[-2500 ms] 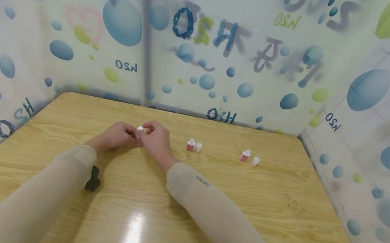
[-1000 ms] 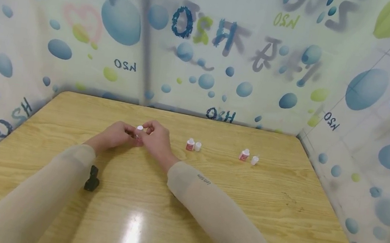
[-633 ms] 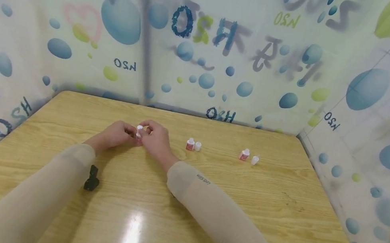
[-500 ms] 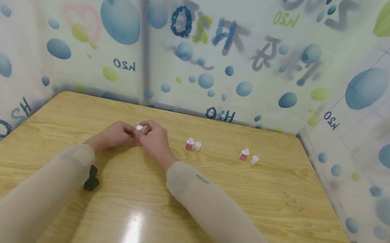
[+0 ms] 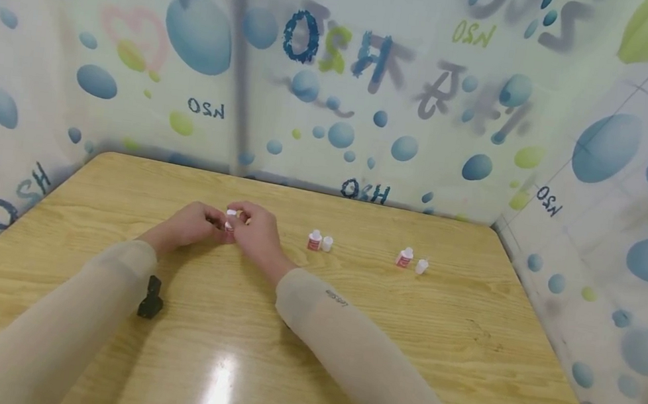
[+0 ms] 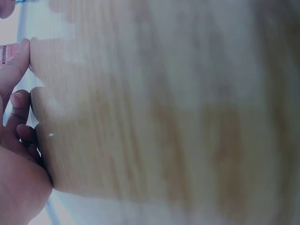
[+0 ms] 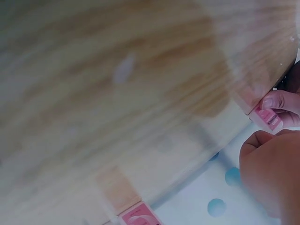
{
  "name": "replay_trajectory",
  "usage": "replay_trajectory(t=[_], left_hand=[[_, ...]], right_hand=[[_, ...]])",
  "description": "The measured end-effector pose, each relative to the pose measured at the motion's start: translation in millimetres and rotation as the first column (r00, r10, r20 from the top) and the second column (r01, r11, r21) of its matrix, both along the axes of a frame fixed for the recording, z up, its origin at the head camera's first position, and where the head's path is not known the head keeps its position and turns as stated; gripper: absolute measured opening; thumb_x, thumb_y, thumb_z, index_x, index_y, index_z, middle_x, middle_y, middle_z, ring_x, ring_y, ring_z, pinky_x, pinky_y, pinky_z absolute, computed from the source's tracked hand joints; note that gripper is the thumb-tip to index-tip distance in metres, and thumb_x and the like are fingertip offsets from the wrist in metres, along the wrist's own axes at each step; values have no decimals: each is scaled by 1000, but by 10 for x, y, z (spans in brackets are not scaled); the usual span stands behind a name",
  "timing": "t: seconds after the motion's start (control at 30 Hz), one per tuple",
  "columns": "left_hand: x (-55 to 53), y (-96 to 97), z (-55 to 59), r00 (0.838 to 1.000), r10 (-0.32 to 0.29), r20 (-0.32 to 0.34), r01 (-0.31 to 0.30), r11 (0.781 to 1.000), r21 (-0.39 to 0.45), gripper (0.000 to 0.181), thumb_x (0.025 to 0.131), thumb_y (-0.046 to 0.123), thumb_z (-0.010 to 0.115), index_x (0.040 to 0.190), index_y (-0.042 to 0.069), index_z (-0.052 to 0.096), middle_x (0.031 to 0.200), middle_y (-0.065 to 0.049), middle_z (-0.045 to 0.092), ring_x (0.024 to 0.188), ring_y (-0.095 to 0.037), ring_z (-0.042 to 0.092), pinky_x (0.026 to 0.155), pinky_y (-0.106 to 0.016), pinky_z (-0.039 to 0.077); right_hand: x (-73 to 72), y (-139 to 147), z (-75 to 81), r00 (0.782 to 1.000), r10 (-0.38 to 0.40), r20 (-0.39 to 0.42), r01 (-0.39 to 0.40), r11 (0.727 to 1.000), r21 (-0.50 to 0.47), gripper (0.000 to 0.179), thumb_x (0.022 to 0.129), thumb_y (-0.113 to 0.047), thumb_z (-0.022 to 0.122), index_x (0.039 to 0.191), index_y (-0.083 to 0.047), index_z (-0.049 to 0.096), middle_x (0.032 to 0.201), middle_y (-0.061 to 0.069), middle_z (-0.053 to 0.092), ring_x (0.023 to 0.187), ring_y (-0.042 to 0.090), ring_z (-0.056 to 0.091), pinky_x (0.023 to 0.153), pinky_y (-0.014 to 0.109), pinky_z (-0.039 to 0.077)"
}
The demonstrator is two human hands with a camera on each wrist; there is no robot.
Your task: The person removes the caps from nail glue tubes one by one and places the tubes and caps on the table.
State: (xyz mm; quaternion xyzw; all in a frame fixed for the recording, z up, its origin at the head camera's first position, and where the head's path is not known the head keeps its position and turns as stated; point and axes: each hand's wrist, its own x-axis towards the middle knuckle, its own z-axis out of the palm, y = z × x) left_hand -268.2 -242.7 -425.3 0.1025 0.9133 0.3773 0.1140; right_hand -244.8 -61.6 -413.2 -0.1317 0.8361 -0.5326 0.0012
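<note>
Near the far left of the table, my left hand [image 5: 194,222] holds a small white bottle with a pink label [image 7: 270,118], upright on the wood. Its white cap [image 5: 231,213] is on top, and the fingers of my right hand [image 5: 258,229] pinch around it. In the left wrist view the left thumb and a finger press the bottle's pink label [image 6: 6,53]. To the right stands a second bottle [image 5: 314,241], uncapped, with a white cap [image 5: 328,243] close beside it. Farther right is a third uncapped bottle [image 5: 404,258] and its loose cap [image 5: 421,266].
A small black object [image 5: 151,299] lies by the left forearm. The wooden table [image 5: 404,344] runs back to a patterned curtain wall [image 5: 322,115], with a similar wall [image 5: 599,260] along the right.
The right fingers have shifted slightly leftward over the cap, with the index finger now further across it. My left hand stays on the bottle, and the other bottles have not moved.
</note>
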Motion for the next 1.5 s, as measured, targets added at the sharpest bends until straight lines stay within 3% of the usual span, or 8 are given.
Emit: replay_trajectory(t=[0.2,0.4,0.57,0.77,0.87,1.03,1.2,1.5], left_hand=[[-13,-8,6,1000,15,1,-15,1000,5,29,93,27,82,111,5,80,94,3,73,98,-21,55,90,-35,42],[-21,-14,-19,1000,10,-5,-10,1000,-3,29,94,24,80,115,4,80,105,-5,78,105,-24,60,95,-38,45],[-34,-13,-34,1000,7,-4,-7,1000,-2,26,94,24,80,113,6,81,114,-8,79,107,-23,62,97,-37,46],[-34,-4,-29,1000,-4,-13,4,1000,5,18,92,24,82,99,8,79,96,2,76,93,-18,56,88,-34,43],[-31,-1,-29,1000,-2,-13,2,1000,7,20,92,23,82,104,7,80,97,2,77,96,-18,58,92,-35,44],[-18,-15,-31,1000,13,1,-13,1000,6,29,94,25,80,116,6,80,109,-6,80,104,-22,60,96,-38,44],[-32,-26,-61,1000,3,-9,-3,1000,-12,24,95,22,77,113,6,81,114,-9,79,105,-24,62,95,-36,46],[-43,-23,-55,1000,11,-8,-11,1000,-12,22,94,26,80,108,9,82,111,-6,79,104,-22,61,92,-33,45]], right_hand=[[44,-3,26,999,-6,36,7,1000,-24,28,103,-27,73,124,-9,70,81,-3,57,60,7,47,58,20,42],[44,1,34,996,-56,71,57,998,-17,19,102,-29,74,109,-13,67,82,-3,58,68,8,50,61,21,43],[20,9,35,998,-56,42,56,998,-3,14,104,-24,71,111,-12,70,86,-3,57,70,8,49,61,20,41],[13,16,32,1000,-6,27,6,1000,5,17,107,-18,65,120,-11,72,84,-1,56,66,8,47,59,20,40],[16,14,26,999,-11,42,10,1000,9,24,106,-22,67,127,-11,70,85,-2,58,65,8,49,59,21,42],[2,19,-5,999,-14,42,12,999,32,25,102,-28,74,120,-11,72,83,-3,58,64,7,49,59,21,42],[-33,19,-28,1000,-8,-5,8,998,69,19,103,-24,72,118,-12,76,85,-4,58,72,7,50,64,20,41],[-41,29,-2,999,-21,-48,24,998,57,19,105,-21,68,120,-11,76,91,-4,59,85,9,53,72,22,41]])
